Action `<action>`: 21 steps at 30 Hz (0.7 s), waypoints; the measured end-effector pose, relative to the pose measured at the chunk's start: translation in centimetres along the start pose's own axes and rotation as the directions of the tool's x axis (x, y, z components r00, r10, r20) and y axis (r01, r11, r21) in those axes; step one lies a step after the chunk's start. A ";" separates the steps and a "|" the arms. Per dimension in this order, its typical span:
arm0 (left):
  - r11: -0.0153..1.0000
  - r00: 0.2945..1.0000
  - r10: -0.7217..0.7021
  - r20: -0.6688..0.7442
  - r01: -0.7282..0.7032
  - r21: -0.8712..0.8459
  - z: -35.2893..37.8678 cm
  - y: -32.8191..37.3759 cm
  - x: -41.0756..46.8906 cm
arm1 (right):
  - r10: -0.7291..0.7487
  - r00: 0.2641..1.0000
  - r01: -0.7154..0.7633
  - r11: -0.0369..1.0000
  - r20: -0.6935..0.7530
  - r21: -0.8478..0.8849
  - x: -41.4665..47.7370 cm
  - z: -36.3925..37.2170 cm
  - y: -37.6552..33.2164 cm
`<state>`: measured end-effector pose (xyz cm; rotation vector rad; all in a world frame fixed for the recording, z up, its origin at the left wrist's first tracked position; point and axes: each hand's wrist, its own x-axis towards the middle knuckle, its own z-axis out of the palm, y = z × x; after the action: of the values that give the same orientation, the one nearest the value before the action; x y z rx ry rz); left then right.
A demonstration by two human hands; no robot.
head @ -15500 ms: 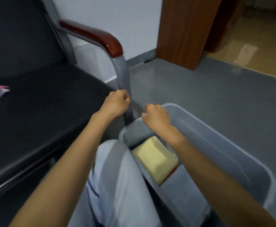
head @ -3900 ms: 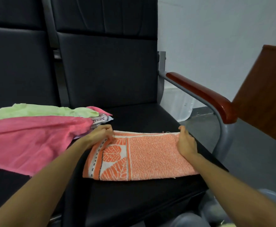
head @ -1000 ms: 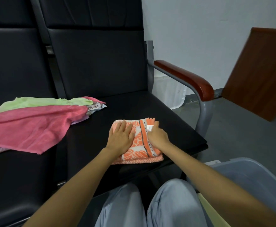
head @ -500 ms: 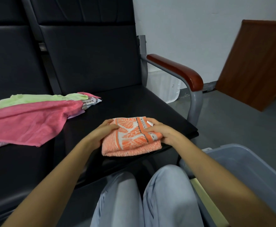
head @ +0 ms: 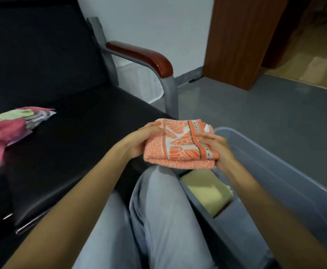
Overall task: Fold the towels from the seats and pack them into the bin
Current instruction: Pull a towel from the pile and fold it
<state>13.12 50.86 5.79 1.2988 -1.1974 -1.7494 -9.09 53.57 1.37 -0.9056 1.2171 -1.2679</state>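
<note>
A folded orange towel with a white leaf pattern hangs in the air over the front edge of the black seat, close to the near corner of the grey bin. My left hand grips its left side and my right hand grips its right side. A folded yellow towel lies inside the bin. Unfolded pink and green towels are heaped on the seat at the far left.
My knees in light jeans sit between the seat and the bin. A chair armrest with a grey metal leg stands behind the orange towel. A brown wooden door and grey floor lie beyond.
Both hands have lifted the folded orange towel off the seat and carried it right, toward the bin. The view has swung right and down.
</note>
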 end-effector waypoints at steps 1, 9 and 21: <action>1.000 0.999 -0.028 0.043 0.028 0.008 1.8 -0.6 0.7 | 0.001 0.998 0.001 0.999 -0.058 0.035 -0.5 -1.9 0.6; 0.865 0.954 -0.289 0.079 0.225 0.448 12.6 -8.2 5.7 | 0.155 0.926 -0.158 0.987 -0.344 0.021 -3.9 -13.1 8.4; 0.839 0.994 -0.004 -0.114 0.065 0.540 13.1 -13.3 11.4 | 0.215 0.955 -0.249 0.955 -0.205 -0.159 -3.7 -13.4 13.3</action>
<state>-2.58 49.61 -9.47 1.7195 -1.6909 -1.3781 -19.15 60.75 -13.32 -0.7585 1.5616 -1.0804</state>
